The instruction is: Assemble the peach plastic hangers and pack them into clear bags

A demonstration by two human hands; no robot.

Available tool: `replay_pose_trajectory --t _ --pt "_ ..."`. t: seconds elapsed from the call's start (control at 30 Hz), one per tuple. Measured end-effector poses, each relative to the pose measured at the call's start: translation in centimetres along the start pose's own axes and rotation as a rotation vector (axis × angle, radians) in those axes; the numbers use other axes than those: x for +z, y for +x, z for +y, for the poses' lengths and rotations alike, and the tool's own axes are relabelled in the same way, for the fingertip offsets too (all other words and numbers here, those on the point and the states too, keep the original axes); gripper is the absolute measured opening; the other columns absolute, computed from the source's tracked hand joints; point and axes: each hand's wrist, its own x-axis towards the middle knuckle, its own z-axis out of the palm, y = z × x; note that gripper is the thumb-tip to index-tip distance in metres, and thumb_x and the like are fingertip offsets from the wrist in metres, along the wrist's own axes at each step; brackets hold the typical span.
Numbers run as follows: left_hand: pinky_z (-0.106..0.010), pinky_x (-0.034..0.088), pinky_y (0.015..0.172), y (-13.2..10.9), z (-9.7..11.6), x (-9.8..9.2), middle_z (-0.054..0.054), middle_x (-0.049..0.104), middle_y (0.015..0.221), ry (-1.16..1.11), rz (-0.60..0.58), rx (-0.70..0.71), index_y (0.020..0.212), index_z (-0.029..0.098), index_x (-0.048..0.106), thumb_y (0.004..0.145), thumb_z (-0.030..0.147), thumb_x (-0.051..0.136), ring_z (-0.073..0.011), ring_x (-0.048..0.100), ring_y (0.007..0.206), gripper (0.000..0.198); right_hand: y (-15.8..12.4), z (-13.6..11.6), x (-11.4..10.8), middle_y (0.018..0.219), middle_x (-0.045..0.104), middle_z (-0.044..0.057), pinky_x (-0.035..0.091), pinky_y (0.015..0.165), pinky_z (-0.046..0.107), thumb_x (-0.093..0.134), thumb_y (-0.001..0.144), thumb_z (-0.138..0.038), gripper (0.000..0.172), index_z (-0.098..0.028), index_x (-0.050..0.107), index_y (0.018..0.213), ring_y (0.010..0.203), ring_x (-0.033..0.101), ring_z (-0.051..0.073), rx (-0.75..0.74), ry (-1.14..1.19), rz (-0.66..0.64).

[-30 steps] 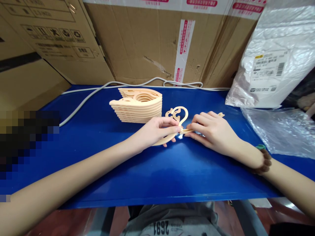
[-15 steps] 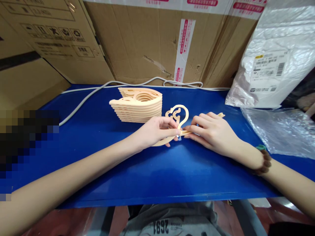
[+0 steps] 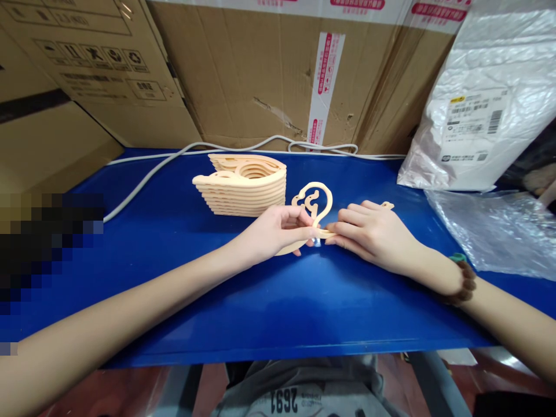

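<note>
A cream plastic folding hanger is held between my two hands, its curved hook pointing up and away from me. My left hand pinches it at the base of the hook, thumb on top, and hides much of that side. Over the opposite arm of the hanger, my right hand closes its fingers; a tip of the arm sticks out behind the knuckles. Behind my left hand stands a neat stack of folded cream hangers.
The blue table carries everything. Cardboard boxes form a wall at the back, with a white cable running along it. A white plastic parcel bag and clear plastic wrap lie at the right.
The hook has tilted slightly left and up, and the hanger's arms at the joint have shifted a little. Both hands keep their grip nearly in place.
</note>
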Motion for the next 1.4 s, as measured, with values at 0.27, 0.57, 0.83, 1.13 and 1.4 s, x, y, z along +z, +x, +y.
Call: replay_pose_trajectory --t 0.27,0.57,0.83,1.13,1.4 --pt "-0.02 0.054 0.058 0.3 -0.7 -0.1 -0.001 0.067 0.071 -0.03 0.014 -0.005 0.08 0.013 0.061 0.081 0.024 0.067 -0.0105 0.063 0.065 0.012 0.0 0.1 0.0 0.075 0.062 0.003 0.032 0.066 0.03 0.038 0.104 -0.038 0.04 -0.016 0.07 0.097 0.068 0.049 0.017 0.019 0.038 -0.02" --pt "-0.02 0.051 0.055 0.2 -0.7 0.1 -0.001 0.065 0.07 0.063 0.021 0.007 0.084 0.014 0.059 0.085 0.031 0.064 -0.0114 0.063 0.064 0.017 0.0 -0.1 -0.2 0.073 0.062 0.003 0.032 0.065 0.03 0.042 0.102 -0.036 0.036 -0.016 0.071 0.095 0.065 0.049 0.016 0.014 0.034 -0.002" --pt "-0.019 0.036 0.05 -0.3 -1.1 0.3 0.006 0.054 0.061 0.352 0.013 0.132 0.088 0.017 0.054 0.086 0.037 0.066 -0.0087 0.051 0.053 0.023 -0.1 -0.1 -0.3 0.072 0.063 0.003 0.033 0.066 0.031 0.047 0.099 -0.037 0.032 -0.017 0.068 0.085 0.066 0.051 0.016 0.014 0.066 0.014" --pt "-0.024 0.037 0.06 -1.3 -1.0 0.4 -0.002 0.066 0.083 1.048 0.061 0.472 0.092 0.016 0.06 0.097 0.033 0.051 -0.0137 0.059 0.067 0.02 0.0 0.5 -0.7 0.11 0.066 0.011 0.031 0.104 0.053 0.054 0.09 -0.06 0.04 -0.021 0.062 0.089 0.105 0.055 0.028 0.13 -0.1 0.166" --pt "-0.026 0.042 0.059 -1.5 -0.9 0.6 -0.005 0.072 0.091 1.196 0.101 0.476 0.103 0.015 0.06 0.1 0.035 0.045 -0.0184 0.067 0.069 0.026 -0.2 -0.2 -1.1 0.125 0.058 0.019 0.041 0.089 0.047 0.055 0.091 -0.056 0.053 -0.014 0.056 0.123 0.112 0.052 0.032 0.189 -0.082 0.267"
